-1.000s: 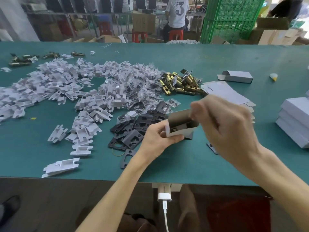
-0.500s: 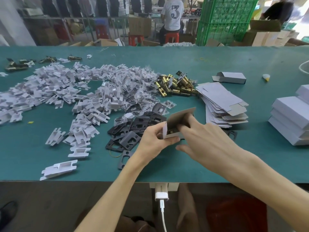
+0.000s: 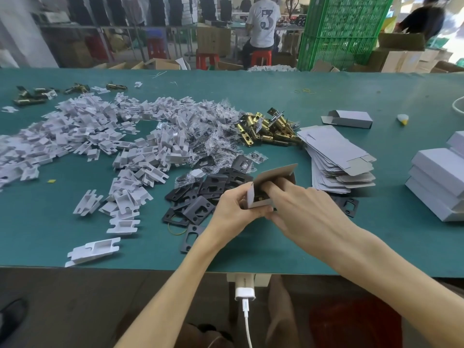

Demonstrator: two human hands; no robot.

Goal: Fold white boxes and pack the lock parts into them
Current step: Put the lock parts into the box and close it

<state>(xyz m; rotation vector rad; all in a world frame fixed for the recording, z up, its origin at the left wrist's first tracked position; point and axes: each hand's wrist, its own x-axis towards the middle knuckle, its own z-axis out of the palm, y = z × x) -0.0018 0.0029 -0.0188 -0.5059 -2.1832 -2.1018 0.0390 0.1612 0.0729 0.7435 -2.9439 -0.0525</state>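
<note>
My left hand (image 3: 234,208) grips a small white box (image 3: 272,175) by its near end, just above the green table (image 3: 251,249). The box's brown inner flap stands open at the top. My right hand (image 3: 305,213) is against the box with two fingers pushed into its open end; a dark part shows inside. Black lock plates (image 3: 203,194) lie in a heap left of the box. Brass latch bolts (image 3: 270,130) are piled behind. A stack of flat unfolded boxes (image 3: 336,156) lies to the right.
White plastic inserts (image 3: 82,136) and bagged screws (image 3: 213,136) spread over the left half of the table. Finished boxes (image 3: 439,177) are stacked at the right edge. One folded open box (image 3: 350,119) lies at the back right. A charger (image 3: 244,290) hangs under the table's front edge.
My right hand came down from above the box and now has its fingers pushed into the open end. The left hand kept hold of the box in nearly the same place.
</note>
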